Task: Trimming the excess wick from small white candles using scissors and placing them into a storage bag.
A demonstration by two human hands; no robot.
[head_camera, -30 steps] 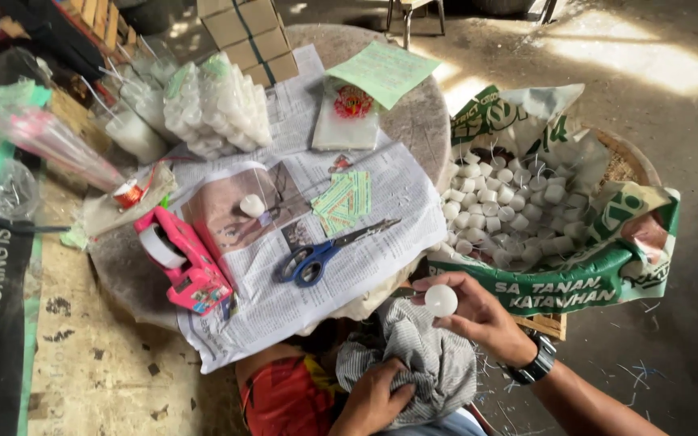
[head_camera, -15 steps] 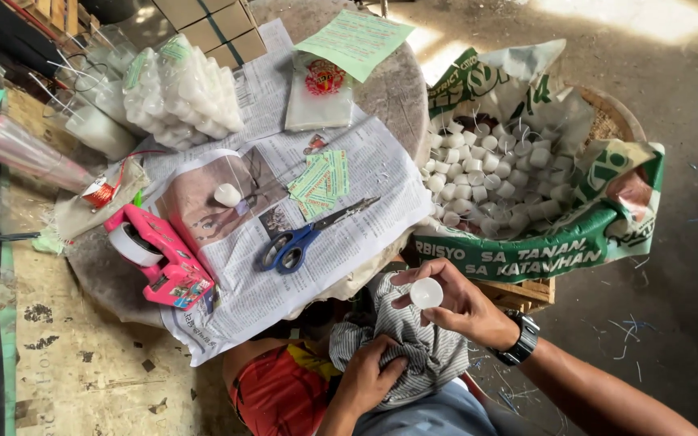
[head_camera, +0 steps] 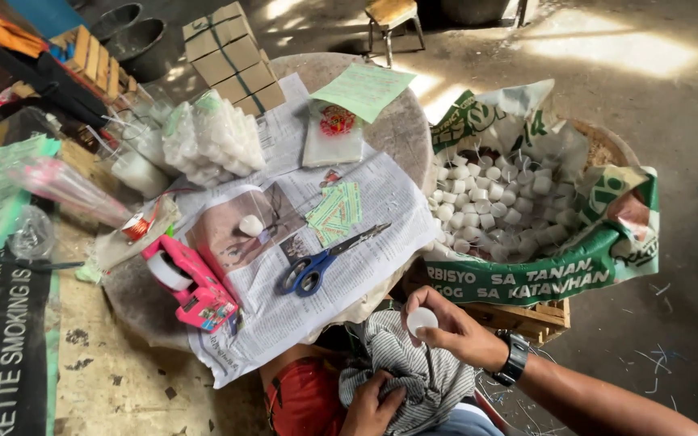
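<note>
Right hand [head_camera: 454,331] fingers grip one white candle [head_camera: 422,320]; left hand [head_camera: 373,404] clutches a striped cloth [head_camera: 414,371]; one candle done on the surface [head_camera: 397,129], a sackful [head_camera: 498,206] left

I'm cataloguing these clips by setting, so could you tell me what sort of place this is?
Probably an informal packing workshop: a sack of small white cylinders, a newspaper-covered table with scissors, and a pink tape dispenser.

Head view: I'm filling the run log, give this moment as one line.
right hand: holds small white candle | left hand: grips striped cloth on lap | scissors: on newspaper
</note>
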